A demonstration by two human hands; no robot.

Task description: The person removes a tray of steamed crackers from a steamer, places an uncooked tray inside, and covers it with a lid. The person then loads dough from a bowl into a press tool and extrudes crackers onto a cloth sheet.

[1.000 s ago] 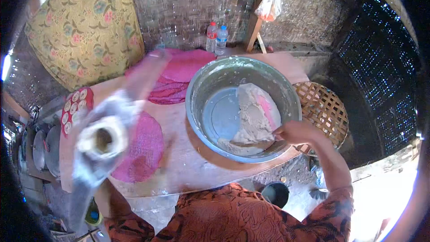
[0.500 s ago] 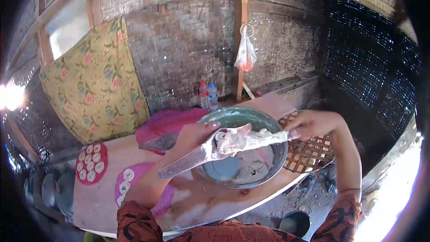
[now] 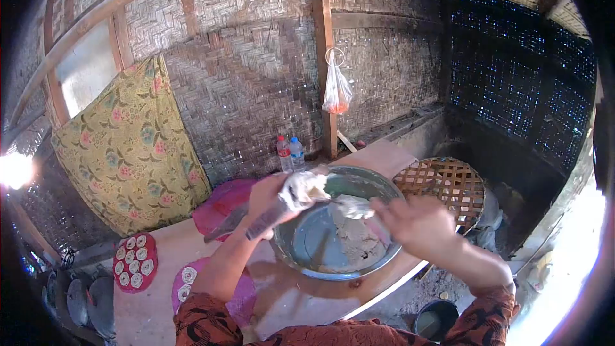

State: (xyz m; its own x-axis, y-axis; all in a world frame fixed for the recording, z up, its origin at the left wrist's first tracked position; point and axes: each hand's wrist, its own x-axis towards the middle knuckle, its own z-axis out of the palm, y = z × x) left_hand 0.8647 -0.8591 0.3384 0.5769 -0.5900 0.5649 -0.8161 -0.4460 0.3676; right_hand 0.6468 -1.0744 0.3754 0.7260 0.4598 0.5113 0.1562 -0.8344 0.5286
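My left hand (image 3: 266, 197) is closed round a wooden dough press (image 3: 264, 220), which is tilted above the left side of a large metal basin (image 3: 330, 276). Pale sticky dough clings to the press's upper end (image 3: 303, 189). Over the basin's right side, my right hand (image 3: 419, 223) grips a short stick smeared with dough (image 3: 353, 207); its handle is hidden by the fingers. A mass of pale dough (image 3: 359, 243) lies in the basin. The stick and the press are apart.
A red round mat (image 3: 148, 268) with several dough coils lies left on the table, beside a pink mat (image 3: 240, 288). Two plastic bottles (image 3: 289, 154) stand by the wall. A woven basket (image 3: 442, 179) is at right; a dark bucket (image 3: 437, 320) is below.
My right hand has drawn the dough-covered stick away from the press and down over the basin. The press has turned, its dough-covered end raised. The whole view has shifted slightly.
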